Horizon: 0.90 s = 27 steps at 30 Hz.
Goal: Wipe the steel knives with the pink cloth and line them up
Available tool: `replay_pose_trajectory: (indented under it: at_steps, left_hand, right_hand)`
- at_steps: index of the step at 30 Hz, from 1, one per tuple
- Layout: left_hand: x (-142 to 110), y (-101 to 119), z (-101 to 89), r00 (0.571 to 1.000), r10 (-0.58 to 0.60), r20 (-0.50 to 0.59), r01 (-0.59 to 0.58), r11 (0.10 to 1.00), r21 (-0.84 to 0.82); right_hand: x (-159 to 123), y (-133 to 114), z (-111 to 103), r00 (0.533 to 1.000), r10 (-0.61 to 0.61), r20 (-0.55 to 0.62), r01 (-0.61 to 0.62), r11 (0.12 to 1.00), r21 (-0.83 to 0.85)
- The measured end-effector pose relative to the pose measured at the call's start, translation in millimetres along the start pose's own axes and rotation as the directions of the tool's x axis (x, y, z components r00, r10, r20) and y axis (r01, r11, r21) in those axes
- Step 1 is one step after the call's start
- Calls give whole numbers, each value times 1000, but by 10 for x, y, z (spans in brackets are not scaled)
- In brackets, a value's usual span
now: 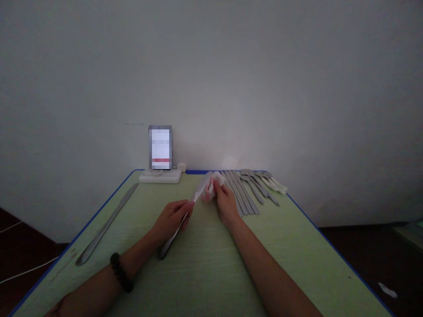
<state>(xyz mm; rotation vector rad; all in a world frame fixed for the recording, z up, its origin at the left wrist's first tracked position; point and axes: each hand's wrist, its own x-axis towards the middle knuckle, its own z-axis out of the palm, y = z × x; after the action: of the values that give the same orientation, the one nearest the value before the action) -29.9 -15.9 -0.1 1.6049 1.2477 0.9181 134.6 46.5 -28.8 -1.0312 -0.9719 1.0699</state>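
Observation:
My left hand grips a metal table knife around its middle, the handle end slanting toward me and the blade pointing away. In my right hand is a crumpled white and pink tissue, pinched between thumb and fingers beside the knife's blade. The tissue hides part of the blade, so I cannot tell how far it wraps round it. Another table knife lies alone along the table's left side. Just beyond my right hand rest several knives in a row.
Spoons and white-handled cutlery lie at the back right of the green table. A phone with a blurred screen stands above a white power strip at the back left. The wall rises behind the table.

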Motion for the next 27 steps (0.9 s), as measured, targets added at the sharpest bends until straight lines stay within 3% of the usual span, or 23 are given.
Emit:
replay_pose_trajectory:
  at_steps: [3,8,10,16,19,24,27]
  left_hand:
    - [31,2,-24,997,-4,-72,4,1000,-10]
    - [51,-37,-26,997,-26,-76,29,999,40]
    - [54,-55,-14,997,-29,-74,33,998,50]
    - [41,-71,33,1000,14,-2,-14,990,142]
    - [29,-59,27,996,-33,82,26,996,80]
    - [28,-67,-58,944,-99,315,128,989,-75]
    - [38,-94,-89,934,-71,350,103,992,-74]
  right_hand:
    - [-102,21,123,995,56,84,-50,996,-75]
    - [-135,-51,184,975,170,143,-205,938,280]
    - [-134,-74,181,968,197,154,-239,909,340]
    - [-196,-4,235,962,144,231,-194,959,208]
    - [-187,20,248,977,115,180,-151,967,203]
    - [-43,-123,154,998,64,4,-59,893,446]
    - [40,-235,79,991,106,-85,-46,853,520]
